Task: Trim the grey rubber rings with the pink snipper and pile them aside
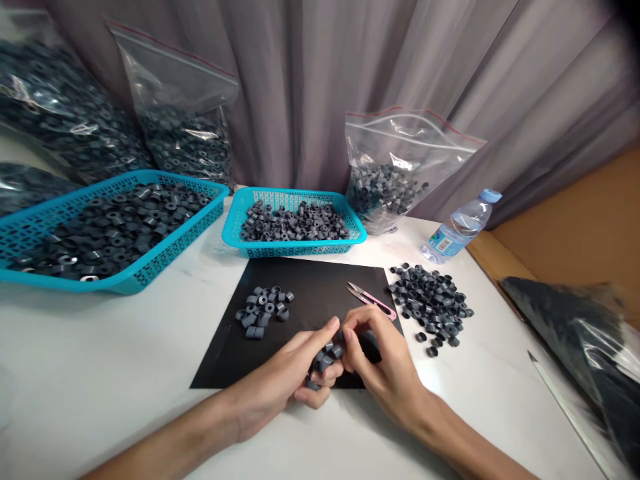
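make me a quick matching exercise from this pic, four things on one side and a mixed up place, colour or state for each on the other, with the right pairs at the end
1. left hand
2. pink-handled snips
3. water bottle
4. curtain

A. lying on the black mat
B. grey, hanging in folds
C. cradling small grey pieces
D. topped with a blue cap

Pairs: 1-C, 2-A, 3-D, 4-B

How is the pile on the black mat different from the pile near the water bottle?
The left pile is small; the right pile is much bigger. The left pile sits on the black mat, while the right pile lies mostly on the white table. Both are dark gray and loosely heaped.
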Available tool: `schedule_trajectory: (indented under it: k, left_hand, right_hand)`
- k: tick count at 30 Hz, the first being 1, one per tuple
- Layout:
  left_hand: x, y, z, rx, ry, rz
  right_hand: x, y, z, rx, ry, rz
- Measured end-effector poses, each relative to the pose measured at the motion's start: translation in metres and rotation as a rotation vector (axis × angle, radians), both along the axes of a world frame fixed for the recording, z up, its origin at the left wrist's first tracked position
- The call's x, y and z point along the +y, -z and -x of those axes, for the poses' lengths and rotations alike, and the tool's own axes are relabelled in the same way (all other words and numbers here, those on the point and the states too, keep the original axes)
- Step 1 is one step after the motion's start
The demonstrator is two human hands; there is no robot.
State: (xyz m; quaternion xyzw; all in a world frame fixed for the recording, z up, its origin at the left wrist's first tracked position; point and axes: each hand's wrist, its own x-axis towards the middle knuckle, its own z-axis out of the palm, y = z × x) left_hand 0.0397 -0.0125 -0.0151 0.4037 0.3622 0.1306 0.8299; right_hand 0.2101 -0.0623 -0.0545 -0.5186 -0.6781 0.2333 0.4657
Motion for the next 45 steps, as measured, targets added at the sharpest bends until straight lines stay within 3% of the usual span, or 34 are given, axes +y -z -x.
schedule_trajectory:
  k: [8,14,19,25,31,41,45]
  left_hand:
    - [0.004,0.003,0.002,-0.109,-0.112,0.172]
    - [0.005,-0.001,0.003,-0.083,-0.215,0.309]
    - [0.006,-0.002,0.004,-0.1,-0.251,0.366]
    - [0.006,-0.002,0.004,-0.151,-0.204,0.419]
    - [0.006,-0.002,0.001,-0.162,-0.245,0.402]
    - [0.004,-0.003,0.003,-0.112,-0.228,0.215]
    - [0.003,-0.007,0.001,-0.1,-0.182,0.098]
  right_hand:
    - [0.001,-0.002,-0.001,0.024,0.166,-0.106]
    - [0.0,-0.006,-0.001,-0.075,0.116,-0.185]
    - [-0.002,-0.007,-0.001,0.0,0.122,-0.135]
    - [-0.003,-0.005,0.002,0.085,0.147,-0.08]
    - [0.0,-0.004,0.002,0.315,0.098,0.126]
    - [-0.001,-0.008,0.005,0.315,-0.04,0.136]
    - [0.0,-0.011,0.003,0.249,-0.015,0.076]
